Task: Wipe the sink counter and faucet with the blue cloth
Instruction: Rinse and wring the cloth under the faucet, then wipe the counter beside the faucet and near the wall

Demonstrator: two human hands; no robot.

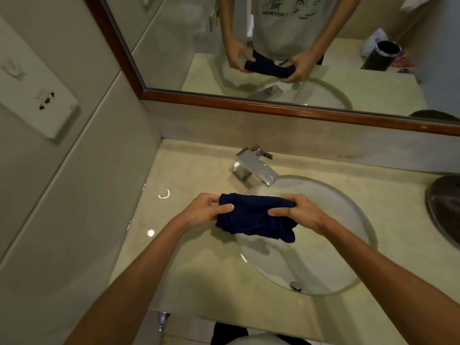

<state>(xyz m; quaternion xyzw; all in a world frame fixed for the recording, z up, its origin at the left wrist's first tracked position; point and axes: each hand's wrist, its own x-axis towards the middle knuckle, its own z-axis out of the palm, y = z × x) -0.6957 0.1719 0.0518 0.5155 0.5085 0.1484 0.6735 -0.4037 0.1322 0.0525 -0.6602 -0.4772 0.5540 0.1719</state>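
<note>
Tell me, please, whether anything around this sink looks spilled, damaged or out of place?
Nothing stands out. The blue cloth is bunched between the left hand and right hand above the basin; the faucet stands upright on the counter.

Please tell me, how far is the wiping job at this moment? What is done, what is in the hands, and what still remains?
Nothing looks wiped yet. Both hands, left and right, hold the bunched blue cloth in the air above the sink basin, apart from every surface. Still to do: the counter, where shiny spots show on the left side, and the faucet, which the cloth does not touch.
</note>
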